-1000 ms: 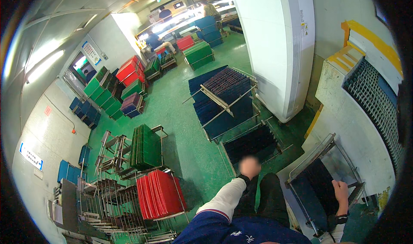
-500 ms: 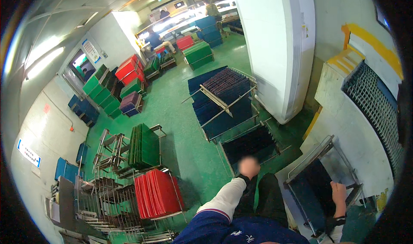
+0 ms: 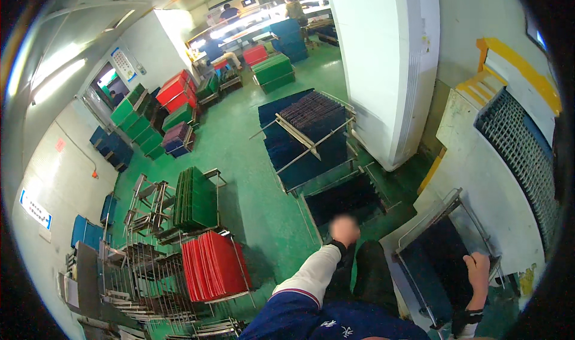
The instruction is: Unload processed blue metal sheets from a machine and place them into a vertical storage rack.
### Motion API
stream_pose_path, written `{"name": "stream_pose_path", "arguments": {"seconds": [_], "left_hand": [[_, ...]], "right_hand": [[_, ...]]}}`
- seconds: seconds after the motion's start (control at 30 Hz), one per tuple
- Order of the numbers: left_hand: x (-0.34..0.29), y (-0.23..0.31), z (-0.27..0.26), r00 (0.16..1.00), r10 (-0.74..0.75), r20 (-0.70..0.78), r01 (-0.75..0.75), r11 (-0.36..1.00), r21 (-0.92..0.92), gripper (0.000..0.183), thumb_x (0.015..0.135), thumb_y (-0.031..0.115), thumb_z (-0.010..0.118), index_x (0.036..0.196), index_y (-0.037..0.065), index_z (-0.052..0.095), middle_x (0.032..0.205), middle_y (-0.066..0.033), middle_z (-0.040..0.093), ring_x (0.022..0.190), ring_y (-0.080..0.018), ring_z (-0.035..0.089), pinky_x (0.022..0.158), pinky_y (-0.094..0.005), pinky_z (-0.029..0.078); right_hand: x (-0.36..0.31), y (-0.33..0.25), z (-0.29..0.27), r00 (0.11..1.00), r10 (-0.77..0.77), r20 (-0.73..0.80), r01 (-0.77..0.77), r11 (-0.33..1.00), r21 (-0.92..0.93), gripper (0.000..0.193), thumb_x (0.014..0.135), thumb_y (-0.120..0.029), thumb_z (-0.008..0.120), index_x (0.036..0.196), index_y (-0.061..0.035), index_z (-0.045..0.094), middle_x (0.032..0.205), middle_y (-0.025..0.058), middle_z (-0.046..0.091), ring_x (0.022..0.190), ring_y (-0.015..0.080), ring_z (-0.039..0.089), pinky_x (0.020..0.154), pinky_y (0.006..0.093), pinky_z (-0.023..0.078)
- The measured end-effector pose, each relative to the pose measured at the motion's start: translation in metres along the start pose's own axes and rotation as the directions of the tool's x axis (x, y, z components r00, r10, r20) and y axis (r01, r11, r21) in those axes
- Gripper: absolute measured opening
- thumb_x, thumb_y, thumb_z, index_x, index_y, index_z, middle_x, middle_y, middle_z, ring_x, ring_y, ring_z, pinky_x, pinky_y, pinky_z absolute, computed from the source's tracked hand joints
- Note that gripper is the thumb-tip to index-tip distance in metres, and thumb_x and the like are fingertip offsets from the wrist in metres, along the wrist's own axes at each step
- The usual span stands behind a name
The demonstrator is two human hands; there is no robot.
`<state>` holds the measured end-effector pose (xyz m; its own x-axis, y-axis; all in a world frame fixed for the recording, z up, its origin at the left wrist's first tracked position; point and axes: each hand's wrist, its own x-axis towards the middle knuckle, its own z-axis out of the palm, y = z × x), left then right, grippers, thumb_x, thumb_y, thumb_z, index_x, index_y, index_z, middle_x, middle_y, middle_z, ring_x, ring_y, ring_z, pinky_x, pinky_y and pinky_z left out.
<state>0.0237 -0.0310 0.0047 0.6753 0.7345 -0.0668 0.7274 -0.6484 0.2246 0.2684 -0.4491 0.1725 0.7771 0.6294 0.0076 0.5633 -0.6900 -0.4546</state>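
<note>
Almost nothing is changing since the earlier frames: the left hand (image 3: pixel 344 230) is hanging in the same place over the floor, and the right hand (image 3: pixel 479 270) is still lying on the dark panel (image 3: pixel 432 267); only the view is drifting a little.

I am taking this dark panel as the landmark. It is sitting in a metal frame (image 3: pixel 453 197), tilted against the pale machine housing (image 3: pixel 479 172) beyond it. The right hand is pressing on its lower right part, the fingers bent over the frame edge beside it, so it is holding the panel by the edge and not pinching it. The left hand is well to the left of the panel, blurred, and I cannot tell if its fingers are wide or closed; it is touching nothing that I can see.

Just left of the panel and further away, a low rack (image 3: pixel 347 199) is standing with dark blue panels (image 3: pixel 299 142) behind it on the green floor (image 3: pixel 251 178). Far to the left of the panel, red panels (image 3: pixel 209 267) and green panels (image 3: pixel 194 197) are standing upright in racks.

As I judge it, the work is in an early or middle stage: one panel is in hand at the frame, not lifted out, and many sorted stacks are already waiting.
</note>
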Motion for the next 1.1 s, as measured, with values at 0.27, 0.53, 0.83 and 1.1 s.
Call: {"name": "stream_pose_path", "arguments": {"seconds": [0.27,0.53,0.83,1.1], "left_hand": [[0.009,0.005,0.008,0.999,0.045,-0.001,-0.045,0.999,-0.001,0.04,0.08,0.043,0.07,0.099,0.008,0.075,0.108,-0.0141,0.068,0.105,-0.037,0.063,0.084,-0.0512,0.053],[0.007,-0.005,0.005,0.995,-0.003,0.097,-0.002,0.999,0.046,0.048,0.081,0.048,0.068,0.108,0.009,0.073,0.116,-0.0154,0.065,0.113,-0.0406,0.059,0.092,-0.0542,0.05],[0.009,0.0,0.014,0.997,0.077,0.017,-0.078,0.994,0.071,0.044,0.078,0.046,0.073,0.099,0.007,0.073,0.109,-0.0135,0.067,0.106,-0.0384,0.061,0.084,-0.0518,0.052],[0.01,-0.001,0.012,0.997,0.059,0.053,-0.064,0.991,0.117,0.045,0.079,0.045,0.072,0.102,0.006,0.073,0.11,-0.0136,0.067,0.106,-0.0384,0.061,0.084,-0.0525,0.052]], "right_hand": [[-0.008,0.001,-0.003,0.95,-0.178,-0.258,0.133,0.974,-0.181,0.022,0.083,-0.02,0.069,0.075,-0.0023,0.059,0.079,0.0194,0.062,0.078,0.0426,0.057,0.067,0.0507,0.041],[0.016,-0.01,-0.104,0.897,-0.139,-0.419,0.09,0.987,-0.133,0.024,0.089,-0.021,0.068,0.077,-0.0015,0.061,0.076,0.0234,0.057,0.074,0.0428,0.057,0.064,0.0469,0.045],[0.028,0.146,-0.13,0.367,0.679,-0.636,0.251,0.586,0.77,0.023,0.098,-0.026,0.066,0.11,-0.0064,0.07,0.094,-0.0001,0.068,0.086,0.019,0.061,0.08,0.0322,0.047],[0.095,0.231,-0.115,0.619,0.622,-0.48,0.38,0.298,0.876,0.02,0.089,-0.02,0.075,0.094,-0.0124,0.057,0.094,0.0036,0.06,0.084,0.018,0.059,0.074,0.031,0.051]]}}
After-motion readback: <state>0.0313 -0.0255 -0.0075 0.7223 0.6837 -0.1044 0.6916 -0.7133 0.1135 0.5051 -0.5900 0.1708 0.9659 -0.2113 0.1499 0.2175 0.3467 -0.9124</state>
